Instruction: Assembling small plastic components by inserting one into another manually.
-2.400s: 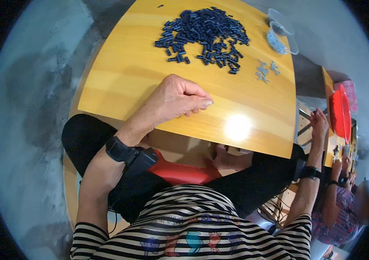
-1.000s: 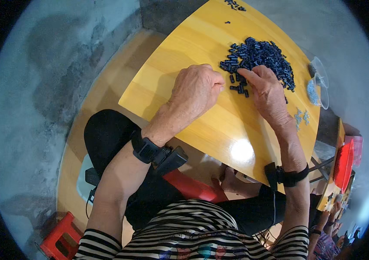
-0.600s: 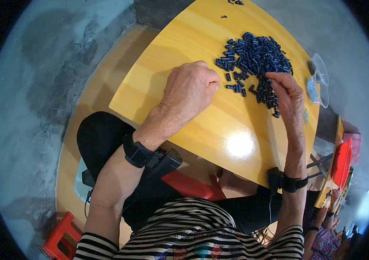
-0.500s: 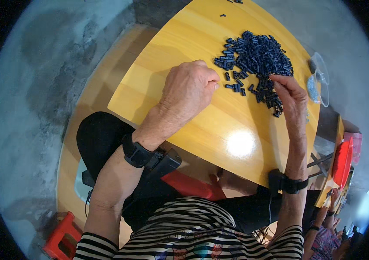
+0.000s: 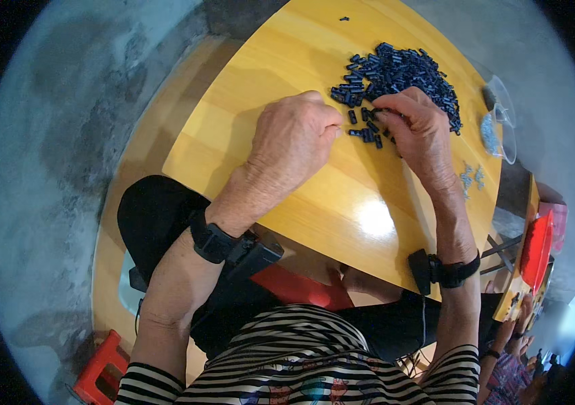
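The right hand (image 5: pixel 421 131) is lowered to the loose dark pieces (image 5: pixel 365 135) at the fringe of the dark pile (image 5: pixel 416 73), its grip narrowed so that thumb and forefinger nearly meet. Whether a piece is pinched there cannot be told, as dark parts run together at the fingertips. The left hand (image 5: pixel 294 135) is held at about 8 o'clock from those fingertips, its grip curled in with the thumb pressed to the fingers; anything kept inside is hidden.

Since half a second ago, the right hand has been swung from the pile's 6 o'clock edge to between 7 and 8 o'clock, while the left has been kept nearly in place. By this the grip is judged to be put among scattered pieces, where one could be singled out more easily, and nearer the left hand. The silvery bits (image 5: pixel 479 177), at 5 o'clock from the pile, have been uncovered again.

The pile's lower edge is now masked by the right hand. On the bench (image 5: pixel 267 74), one stray piece (image 5: pixel 345 19) is seen at 10 o'clock. At 4 o'clock, clear tubs (image 5: pixel 508 145) are blurred together, their pale contents hard to make out.
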Available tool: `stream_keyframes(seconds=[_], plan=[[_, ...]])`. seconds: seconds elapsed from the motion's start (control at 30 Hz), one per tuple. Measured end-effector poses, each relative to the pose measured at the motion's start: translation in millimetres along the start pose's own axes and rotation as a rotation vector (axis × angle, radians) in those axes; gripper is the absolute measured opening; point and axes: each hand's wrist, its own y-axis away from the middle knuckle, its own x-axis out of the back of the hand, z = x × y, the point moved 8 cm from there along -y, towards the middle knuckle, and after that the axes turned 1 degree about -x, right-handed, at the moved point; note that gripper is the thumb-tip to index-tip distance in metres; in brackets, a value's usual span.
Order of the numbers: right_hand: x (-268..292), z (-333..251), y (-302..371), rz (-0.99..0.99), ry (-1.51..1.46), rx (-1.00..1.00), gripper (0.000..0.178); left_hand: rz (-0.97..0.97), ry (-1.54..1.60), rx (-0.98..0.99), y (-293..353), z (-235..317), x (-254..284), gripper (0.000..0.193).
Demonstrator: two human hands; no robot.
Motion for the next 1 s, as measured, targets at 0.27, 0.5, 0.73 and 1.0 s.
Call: stream_keyframes(seconds=[0.27, 0.5, 0.73, 1.0], plan=[[-16.4, -5.6, -6.8, -0.082, 0.120, 0.082, 0.009, 0.014, -0.011, -0.025, 1.7, 0.6, 0.8, 0.008], [-20.1, 2.6, -6.5, -0.072, 0.146, 0.080, 0.004, 0.009, -0.030, -0.020, -0.9, 3.7, -2.2, 0.008], [10.0, 4.2, -3.4, 0.039, -0.030, 0.027, 0.006, -0.003, -0.003, -0.033, -4.8, 11.7, -8.7, 0.010], [35.0, 5.6, 60.2, -0.017, -0.067, -0.228, 0.006, -0.028, -0.055, -0.055, -4.8, 18.4, -16.7, 0.011]])
